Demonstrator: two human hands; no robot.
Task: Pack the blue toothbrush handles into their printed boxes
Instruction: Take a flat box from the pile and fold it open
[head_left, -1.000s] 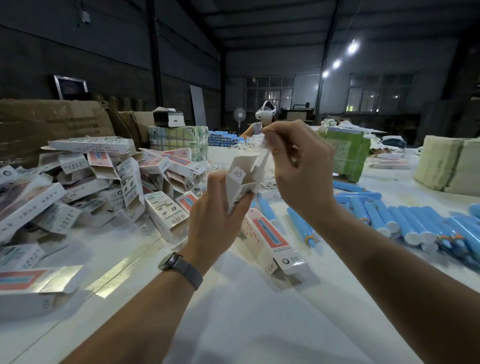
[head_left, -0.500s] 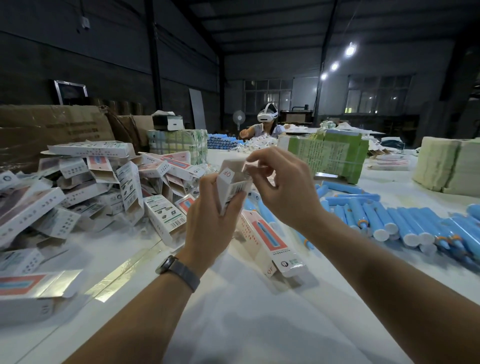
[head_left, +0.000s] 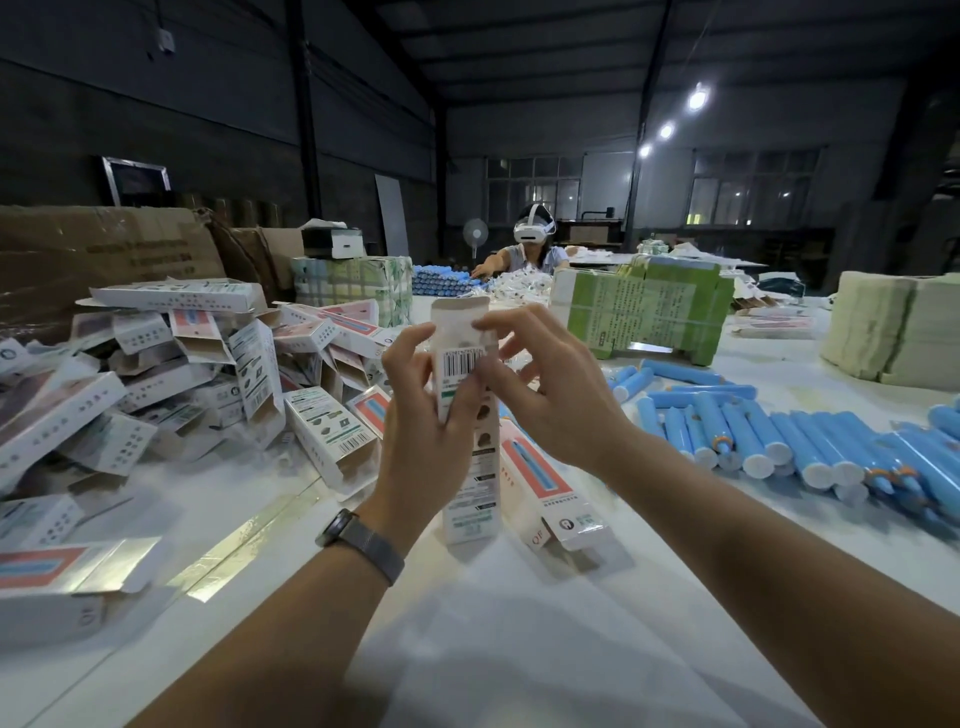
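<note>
I hold a white printed box (head_left: 470, 467) upright in the middle of the view, its barcode side facing me and its bottom end near the table. My left hand (head_left: 431, 415) grips its left side. My right hand (head_left: 545, 384) pinches the upper part near the open top flap. A second printed box (head_left: 550, 493) with a red and blue picture lies on the table just behind it. Several blue toothbrush handles (head_left: 753, 431) lie in a row to the right.
A heap of printed boxes (head_left: 171, 384) covers the table's left side, one more box (head_left: 62, 577) lies at the near left. Green paper bundles (head_left: 644, 306) and a pale stack (head_left: 893, 327) stand at the back right. Another person (head_left: 530, 249) sits at the far end.
The box has come down from a raised, tilted position to upright with its barcode side toward me. Both hands moved lower with it, and the right hand shifted onto the upper flap area.
</note>
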